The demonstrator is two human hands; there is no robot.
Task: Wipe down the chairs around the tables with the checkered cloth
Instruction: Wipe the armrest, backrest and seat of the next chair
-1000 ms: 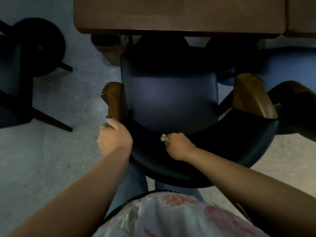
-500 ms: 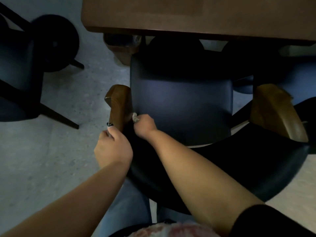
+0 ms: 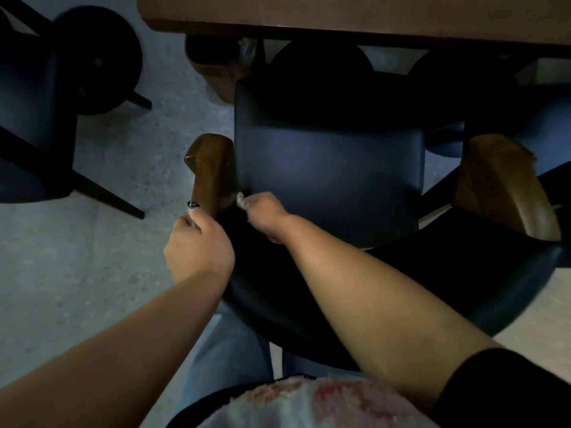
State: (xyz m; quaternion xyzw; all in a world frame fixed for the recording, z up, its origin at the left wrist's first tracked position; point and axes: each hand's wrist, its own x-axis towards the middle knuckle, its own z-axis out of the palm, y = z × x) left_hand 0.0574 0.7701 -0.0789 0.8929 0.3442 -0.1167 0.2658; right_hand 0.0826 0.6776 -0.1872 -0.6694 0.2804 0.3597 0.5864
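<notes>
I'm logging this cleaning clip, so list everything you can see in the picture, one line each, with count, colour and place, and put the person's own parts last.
chair: one, dark seat, curved dark backrest, two brown wooden armrests, centre, pushed under the table
table: one, brown, along the top edge
cloth: one, pale, mostly hidden in the right hand, at the seat's near left corner
other chairs: one dark at far left, part of another at far right
floor: grey, speckled
left hand: grips the near end of the left armrest
right hand: holds the cloth against the seat
clothing: pale patterned top, blue trousers, dark right sleeve
</notes>
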